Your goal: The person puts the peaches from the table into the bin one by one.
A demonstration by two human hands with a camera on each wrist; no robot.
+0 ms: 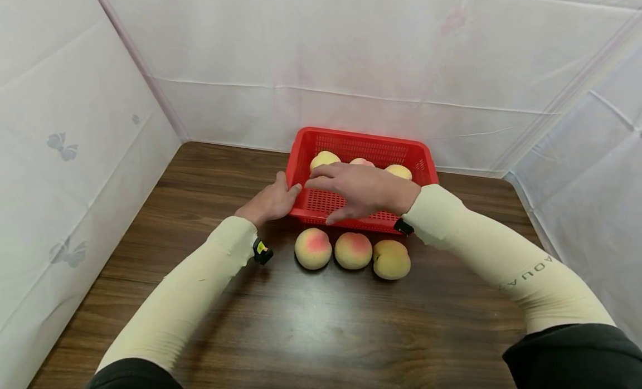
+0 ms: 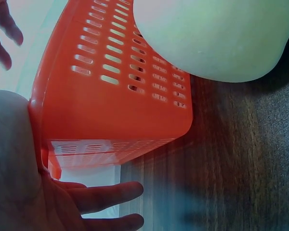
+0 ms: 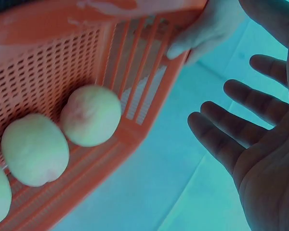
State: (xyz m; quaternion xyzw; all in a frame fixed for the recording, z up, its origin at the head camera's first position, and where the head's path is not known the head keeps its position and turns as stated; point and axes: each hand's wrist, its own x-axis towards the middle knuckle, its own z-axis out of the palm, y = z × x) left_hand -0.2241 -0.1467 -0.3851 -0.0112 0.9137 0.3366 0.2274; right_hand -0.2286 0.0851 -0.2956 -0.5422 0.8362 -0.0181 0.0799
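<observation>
A red plastic basket (image 1: 361, 135) with slotted walls stands at the back of the table. My left hand (image 1: 271, 200) holds its left end, the thumb over the rim and the fingers along the outside wall. Above the basket hovers my right hand (image 1: 363, 187), fingers spread and nothing in them; the right wrist view shows its bare palm (image 3: 269, 192). Three peaches lie along the basket's far side: a left one (image 1: 325, 158), a middle one (image 1: 362, 162) partly covered by the right hand, and a right one (image 1: 399, 171).
Three more peaches sit in a row before the basket: left (image 1: 313, 248), middle (image 1: 353, 251) and a yellower right one (image 1: 392, 259). The dark wood table (image 1: 311, 327) is bounded by white sheeting (image 1: 301, 54) at the back and both sides.
</observation>
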